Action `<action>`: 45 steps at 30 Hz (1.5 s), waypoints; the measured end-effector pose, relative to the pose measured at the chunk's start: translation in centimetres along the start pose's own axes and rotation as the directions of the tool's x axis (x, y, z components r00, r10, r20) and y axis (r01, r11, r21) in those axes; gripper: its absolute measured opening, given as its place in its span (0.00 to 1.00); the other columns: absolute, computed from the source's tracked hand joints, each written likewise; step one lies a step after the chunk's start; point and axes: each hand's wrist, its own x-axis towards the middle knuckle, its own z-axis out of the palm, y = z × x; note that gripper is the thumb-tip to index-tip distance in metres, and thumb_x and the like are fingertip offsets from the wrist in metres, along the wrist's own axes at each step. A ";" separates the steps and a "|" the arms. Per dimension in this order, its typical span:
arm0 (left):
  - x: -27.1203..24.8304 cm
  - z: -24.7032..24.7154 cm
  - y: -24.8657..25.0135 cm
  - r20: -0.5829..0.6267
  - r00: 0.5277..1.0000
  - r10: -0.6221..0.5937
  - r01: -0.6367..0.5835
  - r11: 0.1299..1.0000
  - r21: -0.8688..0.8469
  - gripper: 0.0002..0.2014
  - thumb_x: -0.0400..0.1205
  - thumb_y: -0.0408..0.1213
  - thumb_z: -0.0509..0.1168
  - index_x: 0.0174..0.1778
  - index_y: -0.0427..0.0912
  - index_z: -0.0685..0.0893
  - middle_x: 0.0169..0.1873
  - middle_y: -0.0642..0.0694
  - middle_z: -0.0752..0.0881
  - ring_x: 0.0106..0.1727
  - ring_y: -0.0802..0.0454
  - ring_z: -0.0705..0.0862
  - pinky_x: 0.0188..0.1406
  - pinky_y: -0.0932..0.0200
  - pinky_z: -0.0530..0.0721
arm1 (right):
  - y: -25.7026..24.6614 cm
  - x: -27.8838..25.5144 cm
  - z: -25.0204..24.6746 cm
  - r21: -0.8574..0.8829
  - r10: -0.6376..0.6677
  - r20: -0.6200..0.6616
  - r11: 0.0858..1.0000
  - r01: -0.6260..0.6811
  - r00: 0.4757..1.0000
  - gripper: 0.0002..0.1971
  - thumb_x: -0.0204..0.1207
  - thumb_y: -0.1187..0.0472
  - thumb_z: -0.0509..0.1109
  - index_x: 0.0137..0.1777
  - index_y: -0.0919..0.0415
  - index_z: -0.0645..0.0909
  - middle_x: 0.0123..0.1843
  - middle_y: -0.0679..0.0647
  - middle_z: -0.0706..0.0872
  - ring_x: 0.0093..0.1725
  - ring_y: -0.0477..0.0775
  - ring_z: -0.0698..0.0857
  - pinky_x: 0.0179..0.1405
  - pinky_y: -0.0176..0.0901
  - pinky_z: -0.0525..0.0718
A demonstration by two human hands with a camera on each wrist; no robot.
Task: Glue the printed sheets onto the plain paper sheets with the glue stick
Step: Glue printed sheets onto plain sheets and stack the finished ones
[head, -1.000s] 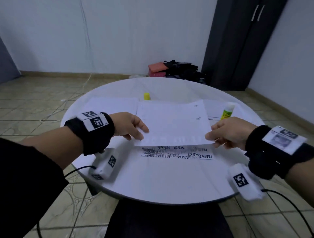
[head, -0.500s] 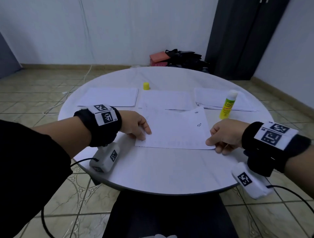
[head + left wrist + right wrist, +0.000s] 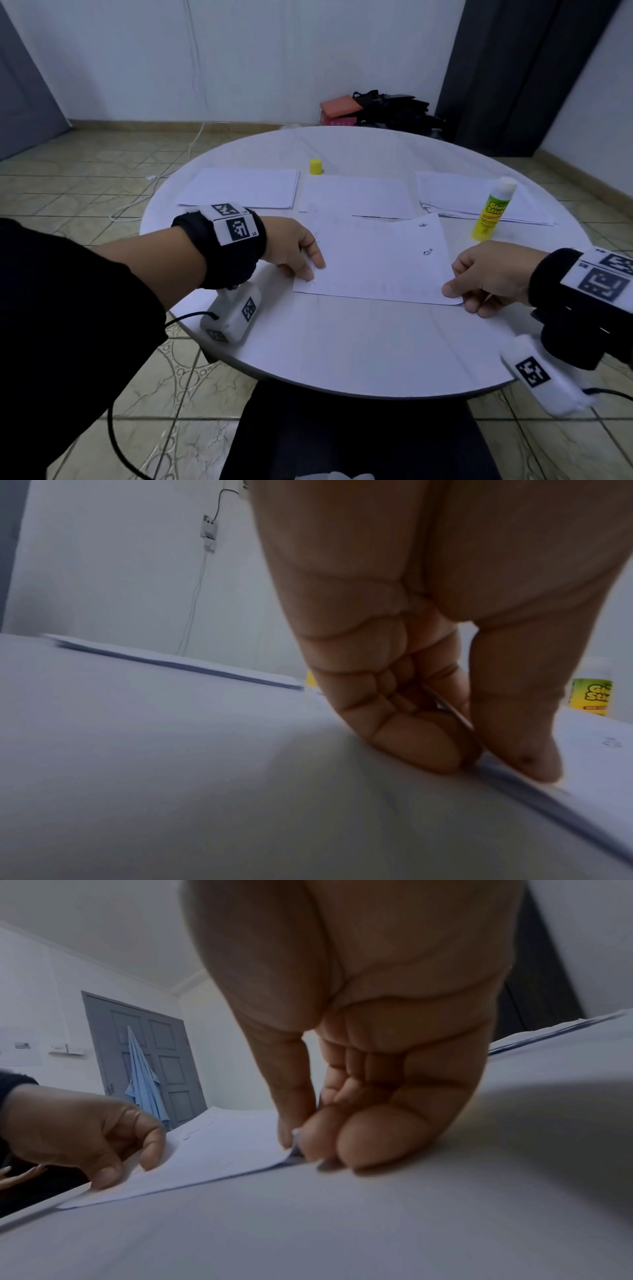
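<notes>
A white top sheet (image 3: 373,260) with two small black marks lies flat on the round table (image 3: 342,346) in front of me. My left hand (image 3: 303,265) pinches its near left corner, thumb on top, as the left wrist view shows (image 3: 479,753). My right hand (image 3: 460,296) pinches the near right corner (image 3: 298,1139), which curls up slightly. The printed sheet is hidden under this top sheet (image 3: 219,1145). The glue stick (image 3: 493,209) stands upright and uncapped to the right, just beyond my right hand. Its yellow cap (image 3: 315,166) sits farther back.
A stack of plain sheets (image 3: 239,188) lies at the back left, a single sheet (image 3: 356,195) in the middle, another stack (image 3: 459,195) at the back right behind the glue stick. Bags (image 3: 383,109) lie on the floor by a dark cabinet.
The top sheet was held up with a printed strip showing below it; both hands have lowered it flat, and it now covers the print.
</notes>
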 end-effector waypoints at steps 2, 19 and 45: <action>0.1 0.0 0.0 -0.007 1.000 0.001 -0.001 1.000 0.006 0.10 0.74 0.34 0.75 0.42 0.55 0.85 0.21 0.60 0.82 0.24 0.62 0.80 0.27 0.79 0.75 | -0.1 0.0 0.0 -0.001 0.002 -0.002 1.000 -0.002 1.000 0.15 0.72 0.72 0.74 0.32 0.63 0.70 0.19 0.59 0.79 0.19 0.52 0.78 0.21 0.39 0.78; 0.0 0.1 0.1 -0.021 1.000 0.004 -0.003 1.000 0.026 0.09 0.75 0.35 0.74 0.43 0.54 0.84 0.22 0.60 0.82 0.26 0.60 0.80 0.24 0.80 0.73 | -0.1 0.0 0.1 0.006 0.020 -0.014 1.000 -0.020 1.000 0.13 0.73 0.73 0.73 0.36 0.63 0.71 0.19 0.59 0.79 0.19 0.52 0.78 0.20 0.38 0.79; -0.2 0.3 0.5 -0.025 1.000 -0.002 0.003 0.999 0.049 0.09 0.75 0.35 0.74 0.46 0.52 0.84 0.27 0.57 0.82 0.22 0.63 0.79 0.22 0.81 0.72 | 0.0 0.2 0.2 0.012 0.034 -0.031 0.999 -0.033 0.999 0.15 0.73 0.74 0.73 0.33 0.62 0.69 0.18 0.57 0.80 0.21 0.53 0.79 0.20 0.38 0.80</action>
